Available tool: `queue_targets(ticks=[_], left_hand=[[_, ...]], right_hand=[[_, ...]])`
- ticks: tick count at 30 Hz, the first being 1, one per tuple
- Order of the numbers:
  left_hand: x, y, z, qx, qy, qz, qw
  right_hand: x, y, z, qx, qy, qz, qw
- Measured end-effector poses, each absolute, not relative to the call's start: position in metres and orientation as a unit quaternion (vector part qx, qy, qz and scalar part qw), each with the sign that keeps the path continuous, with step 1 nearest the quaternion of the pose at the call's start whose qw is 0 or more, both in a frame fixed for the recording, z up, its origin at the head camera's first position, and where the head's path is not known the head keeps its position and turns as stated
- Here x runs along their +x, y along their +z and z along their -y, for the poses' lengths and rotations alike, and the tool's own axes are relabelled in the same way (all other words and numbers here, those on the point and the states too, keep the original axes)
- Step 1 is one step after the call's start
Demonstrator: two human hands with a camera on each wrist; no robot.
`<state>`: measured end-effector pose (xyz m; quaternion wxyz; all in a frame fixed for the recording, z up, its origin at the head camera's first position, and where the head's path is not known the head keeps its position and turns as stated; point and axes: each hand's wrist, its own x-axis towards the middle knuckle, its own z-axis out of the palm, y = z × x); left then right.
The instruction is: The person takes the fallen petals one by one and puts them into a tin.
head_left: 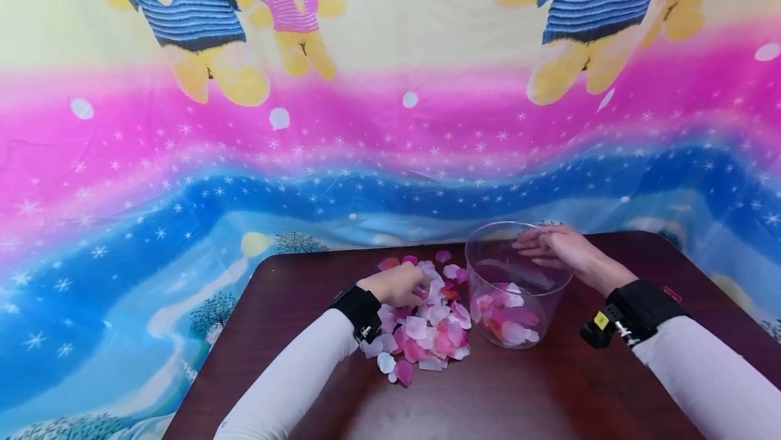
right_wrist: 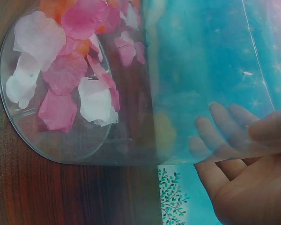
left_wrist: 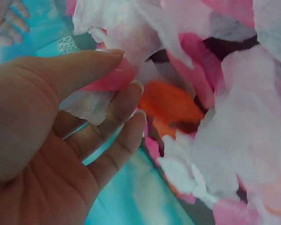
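Pink, white and orange fabric petals (head_left: 427, 331) lie in a loose pile on the table. Over the pile's far left side is my left hand (head_left: 396, 284), its thumb and fingers pinching a pink petal (left_wrist: 114, 79) and a whitish one, as the left wrist view shows. A clear plastic bucket (head_left: 549, 287) stands upright to the right of the pile, with several petals (right_wrist: 61, 70) on its bottom. My right hand (head_left: 564, 250) holds the bucket's right side at the rim, with fingers seen through the clear wall and the thumb (right_wrist: 271, 125) near the edge.
The dark red-brown table (head_left: 488, 399) ends in a far edge close behind the bucket. A patterned cloth (head_left: 366, 128) with bears and snowflakes hangs behind and to the sides. A black wrist camera (head_left: 598, 335) sticks out from the right wrist.
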<state>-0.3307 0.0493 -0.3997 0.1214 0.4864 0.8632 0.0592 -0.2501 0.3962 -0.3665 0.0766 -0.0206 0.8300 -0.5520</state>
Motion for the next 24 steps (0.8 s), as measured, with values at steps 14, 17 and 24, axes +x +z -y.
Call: queue_targets(ticks=[14, 17, 24], left_hand=[[-0.325, -0.336, -0.026, 0.524, 0.108, -0.842, 0.072], [-0.324, -0.315, -0.036, 0.535, 0.114, -0.836, 0.053], [-0.307, -0.277, -0.079, 0.557, 0.112, -0.821, 0.056]], right_hand=[[-0.253, -0.369, -0.399, -0.029, -0.553, -0.829, 0.077], [-0.251, -0.369, -0.399, -0.029, -0.552, -0.83, 0.076], [-0.251, -0.367, -0.396, -0.029, -0.549, -0.832, 0.072]])
